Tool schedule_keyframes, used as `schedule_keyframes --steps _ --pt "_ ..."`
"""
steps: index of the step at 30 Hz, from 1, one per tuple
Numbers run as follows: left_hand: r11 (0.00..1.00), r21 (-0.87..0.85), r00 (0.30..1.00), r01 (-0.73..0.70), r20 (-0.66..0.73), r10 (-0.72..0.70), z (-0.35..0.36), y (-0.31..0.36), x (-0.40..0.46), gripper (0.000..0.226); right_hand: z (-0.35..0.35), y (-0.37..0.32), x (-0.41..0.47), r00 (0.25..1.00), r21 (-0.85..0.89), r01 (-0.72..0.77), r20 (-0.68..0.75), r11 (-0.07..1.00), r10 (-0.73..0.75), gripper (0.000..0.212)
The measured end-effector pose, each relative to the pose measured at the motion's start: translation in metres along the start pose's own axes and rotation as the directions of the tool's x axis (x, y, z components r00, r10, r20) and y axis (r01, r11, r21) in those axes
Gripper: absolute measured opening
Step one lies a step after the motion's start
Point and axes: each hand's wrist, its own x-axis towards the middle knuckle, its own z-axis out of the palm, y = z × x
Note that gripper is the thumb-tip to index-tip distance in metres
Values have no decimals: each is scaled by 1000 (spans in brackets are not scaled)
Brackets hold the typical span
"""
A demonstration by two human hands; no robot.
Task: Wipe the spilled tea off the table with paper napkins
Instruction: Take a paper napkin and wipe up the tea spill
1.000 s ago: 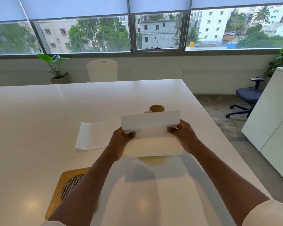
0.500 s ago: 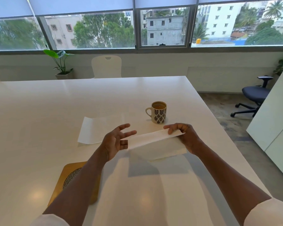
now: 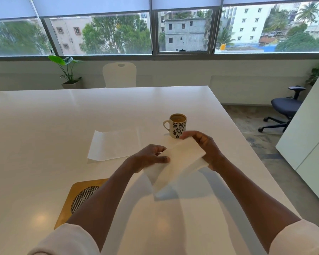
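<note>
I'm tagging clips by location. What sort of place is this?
Probably an office meeting room: a large white table, a dark swivel office chair on castors, and a wide window facing city buildings.

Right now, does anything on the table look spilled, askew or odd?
No spill shows; the folded napkin held by both hands covers that spot. The mug stands upright, tea inside. A second napkin lies flat, slightly askew. Nothing else stands out.

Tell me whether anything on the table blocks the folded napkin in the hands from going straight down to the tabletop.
Nothing visible does. The folded napkin, held by the left hand and right hand, hangs over the bare table. The mug stands farther away, the flat napkin leftward. No spill shows now.
</note>
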Motion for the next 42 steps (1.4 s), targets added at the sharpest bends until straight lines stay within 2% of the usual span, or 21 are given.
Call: schedule_keyframes --steps 2,3,5,6,9,11,12,15,17,20,22,24,26,28,30,33,38,42 --pt "992 -118 998 -38 -57 32 0 -5 1 31 -5 4 -1 993 113 -1 -118 994 14 31" --pt "982 -181 995 -59 -93 42 1 -6 1 31 -6 6 -2 986 227 -17 -159 974 55 34" --pt "951 -296 985 -90 -165 42 4 -10 4 31 -6 11 -5 978 406 -74 -151 911 147 46" --pt "933 -346 980 -102 -194 35 8 -11 5 32 -4 15 -7 976 426 -111 -125 898 180 51" --pt "898 -419 967 -131 -253 24 24 -12 10 39 7 28 -15 978 301 -174 -59 938 200 48" --pt "886 -441 966 -143 -258 27 36 -11 12 38 12 34 -17 989 207 -137 -31 969 147 43" --pt "880 -451 967 -149 -254 34 41 -10 12 37 14 36 -17 991 191 -113 -45 975 123 41" --pt "887 -431 962 -167 -269 50 53 -8 13 35 17 38 -15 975 61 -77 -205 995 88 25" --pt "903 -389 953 -182 -295 65 55 -8 14 31 16 40 -11 965 -70 -78 -258 995 57 13" --pt "934 -270 932 -236 -335 138 50 -12 15 13 9 36 -4 952 -297 -95 -306 950 -1 6" --pt "978 33 866 -206 -459 199 41 -19 15 11 0 26 0 940 -489 -86 -328 868 -92 9" --pt "915 394 783 -91 -539 310 31 -31 11 20 -7 14 3 937 -652 -45 -290 757 -193 11" --pt "836 549 757 -19 -538 371 22 -48 7 26 -13 3 7 933 -763 -3 -235 646 -273 23" --pt "793 608 757 44 -538 371 13 -65 6 30 -15 -3 11 931 -847 42 -160 531 -329 24" --pt "763 638 787 109 -524 326 8 -80 6 34 -15 -4 12 938 -903 59 -95 426 -333 15" --pt "731 658 843 183 -488 228 5 -94 7 44 -10 4 10 951 -946 80 -22 313 -308 23" --pt "670 721 851 177 -454 264 7 -103 10 50 4 31 9 968 -992 61 33 107 -247 30" --pt "674 717 842 178 -466 273 8 -106 10 51 16 50 16 984 -998 3 -8 59 -177 47"
